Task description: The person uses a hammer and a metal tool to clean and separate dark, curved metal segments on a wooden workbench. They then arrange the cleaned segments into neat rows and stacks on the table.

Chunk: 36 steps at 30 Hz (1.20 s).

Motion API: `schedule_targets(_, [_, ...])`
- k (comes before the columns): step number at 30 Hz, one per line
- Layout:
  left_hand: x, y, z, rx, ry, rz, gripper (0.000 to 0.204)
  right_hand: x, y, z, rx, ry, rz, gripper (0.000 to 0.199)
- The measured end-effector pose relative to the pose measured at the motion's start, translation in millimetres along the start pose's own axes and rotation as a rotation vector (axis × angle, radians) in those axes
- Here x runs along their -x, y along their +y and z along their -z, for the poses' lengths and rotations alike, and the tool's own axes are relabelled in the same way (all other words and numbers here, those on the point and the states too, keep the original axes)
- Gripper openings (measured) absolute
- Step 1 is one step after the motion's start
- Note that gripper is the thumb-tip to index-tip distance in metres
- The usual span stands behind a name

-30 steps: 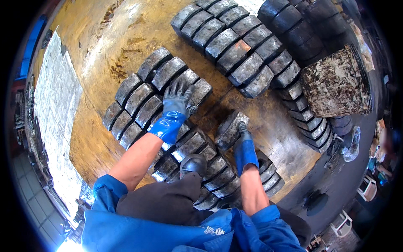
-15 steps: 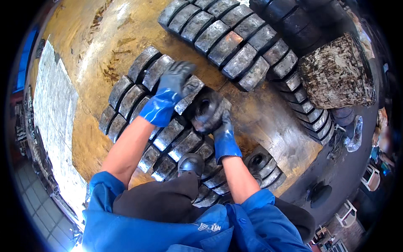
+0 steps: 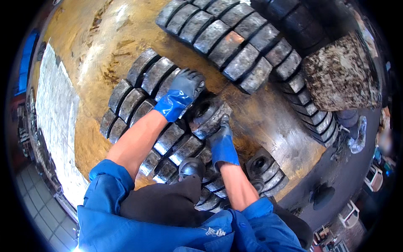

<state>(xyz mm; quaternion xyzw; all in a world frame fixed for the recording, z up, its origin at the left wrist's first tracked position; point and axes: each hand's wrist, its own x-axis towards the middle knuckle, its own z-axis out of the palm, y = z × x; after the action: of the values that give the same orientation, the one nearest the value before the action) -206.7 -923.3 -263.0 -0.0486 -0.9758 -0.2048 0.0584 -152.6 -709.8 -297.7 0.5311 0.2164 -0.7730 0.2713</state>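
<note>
Thick dark metal blocks stand face to face in rows on a stained yellowish floor sheet. The end block (image 3: 214,119), with a round hole in its face, sits at the right end of the row before me. My right hand (image 3: 220,136), in a blue-cuffed grey glove, grips its lower right edge. My left hand (image 3: 187,86), gloved alike, has its fingers curled over the upper end of the neighbouring block and is closed on it. The palm side of both gloves is hidden. Below the hands, a rounded dark shoe toe (image 3: 192,168) rests among the blocks.
Another long double row of blocks (image 3: 235,46) lies beyond, curving to the right. A short group with a holed block (image 3: 260,164) stands near my right forearm. A dirty, mottled square-topped object (image 3: 342,73) is at the right. A pale sheet (image 3: 56,113) covers the left.
The holed block has turned and settled against the row's end. My left hand has moved right and down, its fingers now curled; my right hand has slid slightly down along the block's edge.
</note>
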Motion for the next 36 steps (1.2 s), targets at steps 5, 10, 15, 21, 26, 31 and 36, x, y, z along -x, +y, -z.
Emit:
schedule_targets(5, [-2,-1,6,0.013,0.039,0.002,0.026,19,2,-19,0.029,-0.178,-0.048,0.055])
schedule_targets(10, [4,0,6,0.037,0.044,0.012,0.026,15,24,-45,0.454,-0.306,0.097,0.038])
schedule_targets(15, [1,1,9,0.028,0.058,0.022,0.025,14,28,-39,0.394,-0.266,0.12,0.033])
schedule_targets(21, [-8,0,6,0.026,0.031,0.007,0.023,3,24,-37,0.585,-0.435,0.22,0.034])
schedule_targets(26, [-2,39,-12,-0.085,0.013,-0.027,0.034,46,-41,-35,1.48,-0.4,0.439,0.048])
schedule_targets(31, [0,49,-16,-0.139,-0.054,-0.075,0.037,32,-171,5,1.898,-0.482,0.432,0.043])
schedule_targets(36, [3,48,-17,-0.132,-0.045,-0.082,0.038,69,-244,79,2.951,-0.565,0.29,0.043])
